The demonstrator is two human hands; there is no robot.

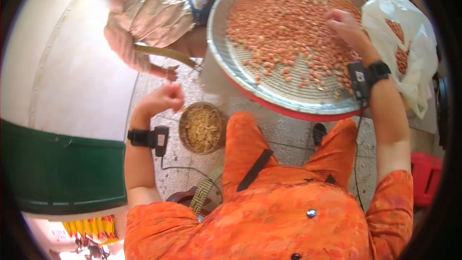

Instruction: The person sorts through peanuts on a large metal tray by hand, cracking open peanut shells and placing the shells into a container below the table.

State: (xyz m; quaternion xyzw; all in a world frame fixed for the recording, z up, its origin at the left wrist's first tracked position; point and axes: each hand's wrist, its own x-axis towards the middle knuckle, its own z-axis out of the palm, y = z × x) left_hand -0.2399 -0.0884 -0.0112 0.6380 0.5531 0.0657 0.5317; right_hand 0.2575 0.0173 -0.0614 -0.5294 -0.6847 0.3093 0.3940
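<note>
A wide round metal tray (219, 58) fills the upper right, spread with reddish-brown nuts (284, 24). Over the nuts at its right side is my right hand (342, 25), fingers curled together; whatever it may hold is hidden. To the left of the tray, my left hand (168, 97) is closed above the left rim of a round container (224, 130) full of pale, shell-like pieces (202, 127). Nothing can be made out inside that closed hand. Each wrist wears a black strapped device.
Another person (154, 14) sits at the upper left, one hand low near the container. A white plastic bag (385, 24) with nuts lies right of the tray. A red plastic item (426, 178) stands far right, and a green panel (62, 168) is at left.
</note>
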